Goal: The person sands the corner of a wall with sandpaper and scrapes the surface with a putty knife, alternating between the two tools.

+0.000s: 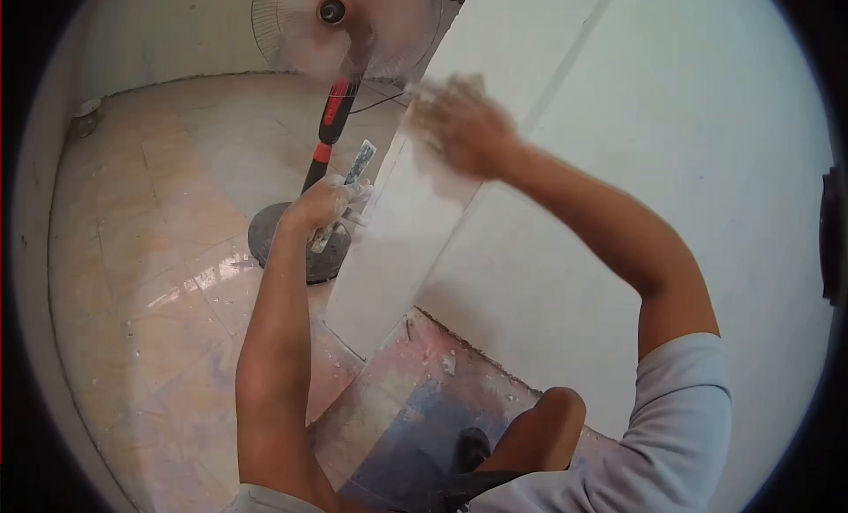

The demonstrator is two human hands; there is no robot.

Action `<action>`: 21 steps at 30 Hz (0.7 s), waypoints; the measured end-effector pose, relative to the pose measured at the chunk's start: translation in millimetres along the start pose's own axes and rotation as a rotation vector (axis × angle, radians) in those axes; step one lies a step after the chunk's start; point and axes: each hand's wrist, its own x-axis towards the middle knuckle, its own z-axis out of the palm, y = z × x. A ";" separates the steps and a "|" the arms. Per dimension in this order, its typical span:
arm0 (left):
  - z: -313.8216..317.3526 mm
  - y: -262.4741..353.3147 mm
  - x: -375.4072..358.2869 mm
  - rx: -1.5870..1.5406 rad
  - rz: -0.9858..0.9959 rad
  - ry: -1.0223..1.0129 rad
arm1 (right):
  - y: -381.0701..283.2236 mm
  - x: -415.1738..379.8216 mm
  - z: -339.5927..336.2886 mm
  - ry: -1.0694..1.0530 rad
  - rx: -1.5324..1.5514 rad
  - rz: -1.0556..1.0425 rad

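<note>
White wall (pixel 733 159), one, filling the centre and right of the frame: judged rigid and fixed, too heavy to shift, its smooth coat probably a little powdery and slick under the palm; no handle seen, so the flat of the hand suits its face and its edge is the likeliest place for fingers to hook. Finish matt white, faint grey band in the upper middle, a long straight line parting a narrow face from a broad one, rough dark bottom edge at lower centre. Tiled floor (pixel 150 248), left and lower centre: tan and pinkish, blue-grey near the foot, white crumbs strewn about. Standing fan (pixel 334 115), upper middle: wire cage, red and black pole, dark round base. Right hand (pixel 464 129), blurred, over the wall's narrow face in the upper centre; spread of its fingers and anything under them cannot be told. Left hand (pixel 320 204), left of centre beside the wall's edge: fingers whitened, closed round the middle of a strip. Strip (pixel 360 162), one: judged light, thin and fairly stiff, best pinched at mid-length, dust possibly making it slip; long, narrow, flat, speckled dark and pale, both ends showing past the hand, tilted.
</note>
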 end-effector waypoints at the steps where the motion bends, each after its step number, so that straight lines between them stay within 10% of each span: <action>1: 2.1 -1.7 -1.0 -0.090 0.069 0.000 | 45.9 15.8 -9.8 0.019 -0.257 0.092; 3: 2.6 -1.1 -1.9 -0.126 0.058 0.002 | 108.6 33.9 -59.1 0.327 -0.148 0.498; 7: 0.3 -1.9 0.3 -0.144 0.016 -0.009 | 102.6 38.8 -71.8 0.173 -0.138 0.690; 9: -0.3 -1.5 0.2 -0.125 0.030 -0.018 | 57.2 15.6 -14.6 0.231 -0.323 0.169; 13: 1.0 7.4 -8.6 -0.140 0.047 -0.003 | -71.9 -49.9 13.7 -0.191 -0.034 -0.158; 17: -2.7 5.1 -7.6 -0.129 0.064 -0.027 | 22.0 -15.4 -25.8 -0.004 -0.161 0.232; 21: -5.2 1.8 -10.3 -0.165 0.046 0.008 | -3.9 -37.6 -12.0 0.020 -0.317 0.094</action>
